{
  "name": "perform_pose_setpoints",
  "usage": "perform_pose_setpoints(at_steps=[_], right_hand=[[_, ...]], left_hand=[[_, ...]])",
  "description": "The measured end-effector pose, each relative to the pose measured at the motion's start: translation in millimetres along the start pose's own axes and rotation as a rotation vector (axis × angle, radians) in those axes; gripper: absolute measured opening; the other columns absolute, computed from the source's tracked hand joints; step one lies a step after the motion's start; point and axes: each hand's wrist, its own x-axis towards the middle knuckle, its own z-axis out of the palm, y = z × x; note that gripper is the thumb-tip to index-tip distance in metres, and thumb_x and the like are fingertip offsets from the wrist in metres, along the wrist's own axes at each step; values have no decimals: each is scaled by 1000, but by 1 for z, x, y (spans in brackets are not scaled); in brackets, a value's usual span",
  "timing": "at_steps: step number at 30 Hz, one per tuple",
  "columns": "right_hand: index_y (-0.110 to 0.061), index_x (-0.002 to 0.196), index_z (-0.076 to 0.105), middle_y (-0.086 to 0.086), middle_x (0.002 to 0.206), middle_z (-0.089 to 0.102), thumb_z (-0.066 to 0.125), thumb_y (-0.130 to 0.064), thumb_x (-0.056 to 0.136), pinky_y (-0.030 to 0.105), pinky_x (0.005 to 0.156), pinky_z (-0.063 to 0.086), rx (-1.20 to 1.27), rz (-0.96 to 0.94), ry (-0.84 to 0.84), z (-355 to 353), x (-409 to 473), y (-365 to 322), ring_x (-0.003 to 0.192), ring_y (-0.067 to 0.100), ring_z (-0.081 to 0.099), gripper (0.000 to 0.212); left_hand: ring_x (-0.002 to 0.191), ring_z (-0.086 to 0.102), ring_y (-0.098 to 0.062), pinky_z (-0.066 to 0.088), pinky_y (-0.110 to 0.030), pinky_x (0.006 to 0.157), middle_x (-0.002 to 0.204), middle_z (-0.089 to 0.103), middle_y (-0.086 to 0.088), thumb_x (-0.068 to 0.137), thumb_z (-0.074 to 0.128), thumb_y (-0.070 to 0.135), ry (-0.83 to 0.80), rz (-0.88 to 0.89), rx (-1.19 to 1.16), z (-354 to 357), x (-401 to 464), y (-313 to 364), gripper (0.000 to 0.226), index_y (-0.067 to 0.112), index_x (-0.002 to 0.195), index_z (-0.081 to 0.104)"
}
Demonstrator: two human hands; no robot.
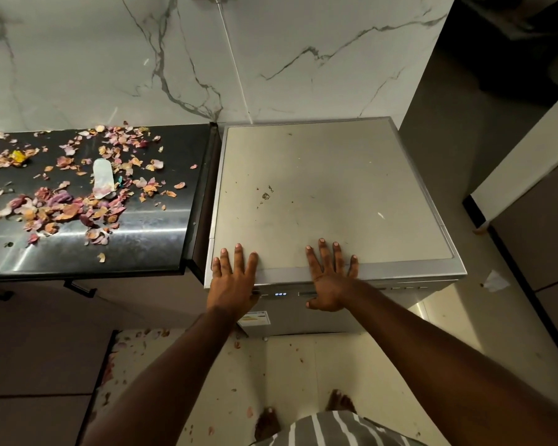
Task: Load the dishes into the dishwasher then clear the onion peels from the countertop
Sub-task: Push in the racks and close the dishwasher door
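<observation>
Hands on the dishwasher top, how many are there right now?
2. The left hand lies flat at the front left edge of the dishwasher; the right hand lies flat near the front middle, thumb hanging over the edge. Both have fingers spread.

Left hand (pixel 234 281), right hand (pixel 331 280) flat on dishwasher (pixel 329 188).

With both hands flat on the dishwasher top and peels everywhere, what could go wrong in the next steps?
1. Onion peels on the floor lie near the bare feet; stepping on them may cause a slip.
2. The left hand and right hand rest on the dishwasher at its front edge, so fingers might get caught if the door moves.
3. Sweeping the onion peels on the countertop carelessly may push more over the edge.
</observation>
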Motion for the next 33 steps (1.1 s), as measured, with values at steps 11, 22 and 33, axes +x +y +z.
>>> perform_pose_setpoints(at_steps=[11, 22, 33], right_hand=[[-26, 147, -47, 5, 144, -63, 68, -60, 91, 70, 115, -20, -1, -9, 3, 1, 1, 0, 136, 36, -52, 132], [-25, 148, -45, 7, 146, -61, 70, -55, 92, 71, 116, -19, 7, 3, 24, 3, 2, -1, 138, 37, -51, 131], [-26, 149, -44, 6, 148, -59, 70, -57, 91, 71, 117, -18, 6, 2, 38, 4, 1, 0, 140, 38, -49, 132]], left_hand=[[149, 8, -65, 19, -71, 120, 167, 2, -34, 85, 66, 65, 52, -26, 11, 9, 3, 5, 107, 16, 156, 2], [146, 16, -66, 21, -74, 118, 166, 14, -33, 76, 77, 65, 70, -37, 34, 15, 5, 8, 113, 12, 156, 19], [152, 2, -60, 9, -69, 123, 169, -4, -29, 89, 62, 64, 41, -78, 73, 5, 1, 13, 103, 15, 162, 7]])
